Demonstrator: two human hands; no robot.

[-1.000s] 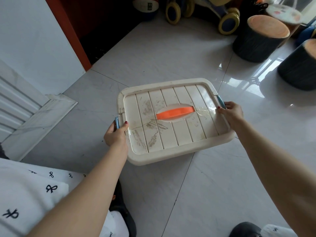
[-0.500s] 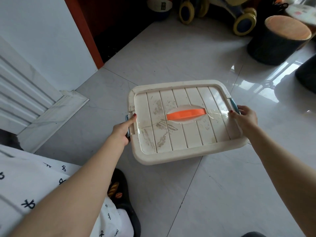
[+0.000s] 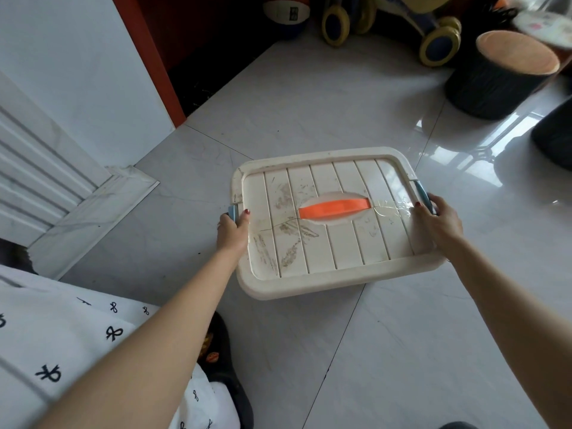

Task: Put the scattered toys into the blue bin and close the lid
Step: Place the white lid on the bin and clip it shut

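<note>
So you're still gripping both blue latches (image 3: 232, 212), left hand (image 3: 231, 231) and right hand (image 3: 439, 222) curled, lid (image 3: 325, 243) staying shut.

The cream plastic lid (image 3: 328, 218) is looking scuffed and smudged around its glossy orange handle (image 3: 335, 208); beneath the lid, polished floor tiles (image 3: 309, 103) are gleaming.

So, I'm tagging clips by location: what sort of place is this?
Probably a home, perhaps a play corner: tiled floor, wheeled ride-on toy, ball, stump-shaped stool.
</note>
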